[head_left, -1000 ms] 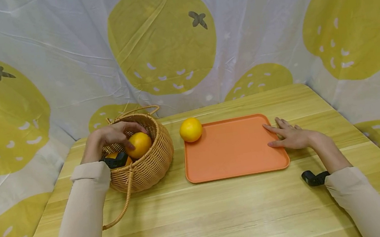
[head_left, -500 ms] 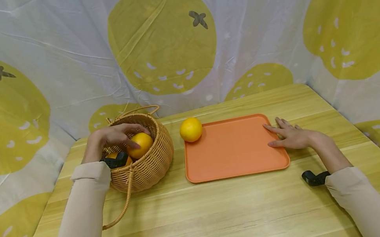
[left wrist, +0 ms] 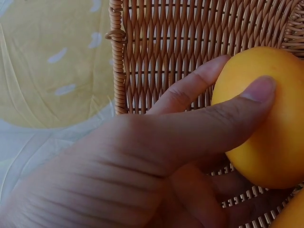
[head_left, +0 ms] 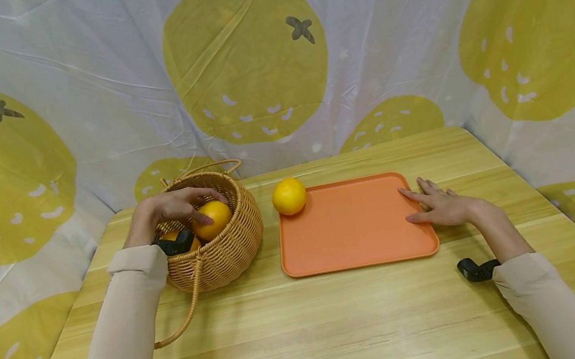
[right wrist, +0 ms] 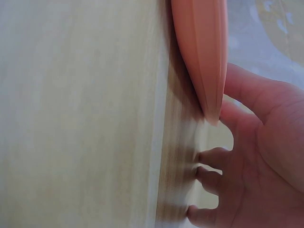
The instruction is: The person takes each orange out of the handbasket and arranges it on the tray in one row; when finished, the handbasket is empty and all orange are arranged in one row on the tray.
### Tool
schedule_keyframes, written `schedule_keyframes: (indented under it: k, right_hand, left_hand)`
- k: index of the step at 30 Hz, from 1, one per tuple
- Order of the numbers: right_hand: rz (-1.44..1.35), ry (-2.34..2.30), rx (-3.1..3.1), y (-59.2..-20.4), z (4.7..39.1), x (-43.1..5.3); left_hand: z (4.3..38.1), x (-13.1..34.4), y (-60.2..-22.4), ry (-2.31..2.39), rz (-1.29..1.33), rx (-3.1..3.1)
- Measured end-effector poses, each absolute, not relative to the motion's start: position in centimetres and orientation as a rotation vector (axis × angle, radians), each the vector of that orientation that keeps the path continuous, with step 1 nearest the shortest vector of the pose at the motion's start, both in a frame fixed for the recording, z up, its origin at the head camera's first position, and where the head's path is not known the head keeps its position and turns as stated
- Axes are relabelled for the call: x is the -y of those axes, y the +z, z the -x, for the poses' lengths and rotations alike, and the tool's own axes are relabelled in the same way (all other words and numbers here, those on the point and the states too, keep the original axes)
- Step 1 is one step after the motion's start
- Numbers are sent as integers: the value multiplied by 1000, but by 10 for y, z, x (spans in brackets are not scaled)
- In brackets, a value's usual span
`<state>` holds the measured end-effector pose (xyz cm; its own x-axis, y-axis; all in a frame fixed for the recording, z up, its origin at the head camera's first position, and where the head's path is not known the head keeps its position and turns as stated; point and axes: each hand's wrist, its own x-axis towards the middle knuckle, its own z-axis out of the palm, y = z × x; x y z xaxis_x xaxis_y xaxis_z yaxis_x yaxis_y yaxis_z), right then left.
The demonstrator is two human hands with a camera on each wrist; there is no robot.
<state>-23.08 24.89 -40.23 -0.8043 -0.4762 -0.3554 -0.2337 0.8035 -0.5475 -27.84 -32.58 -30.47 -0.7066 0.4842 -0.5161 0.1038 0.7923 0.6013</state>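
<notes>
Inside the wicker basket (head_left: 239,251), my left hand (head_left: 175,208) grips an orange (head_left: 215,219). The left wrist view shows the thumb lying over the orange (left wrist: 256,142) and fingers reaching round its far side. Another orange (head_left: 187,243) lies lower in the basket, partly hidden by the black wrist camera. My right hand (head_left: 444,206) is spread at the right edge of the orange-coloured tray (head_left: 353,231). Its thumb and index finger rest on the tray's rim; in the right wrist view the other fingertips touch the table. A third orange (head_left: 289,196) sits on the tray's far left corner.
One basket handle (head_left: 191,314) hangs down to the wooden table (head_left: 338,329) at the front; the other handle (head_left: 218,164) leans toward the back. A fabric backdrop (head_left: 373,43) with a yellow fruit print rises behind the table and along its sides.
My left hand and the orange in it have shifted very slightly to the right within the basket. The right hand, tray and basket look unmoved.
</notes>
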Motion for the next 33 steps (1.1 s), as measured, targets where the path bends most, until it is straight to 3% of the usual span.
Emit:
schedule_keyframes:
  k: [33]
  right_hand:
    - [542,-716,-2490,-402,230,-249]
  left_hand:
    - [259,340,-256,919,-525,-2317]
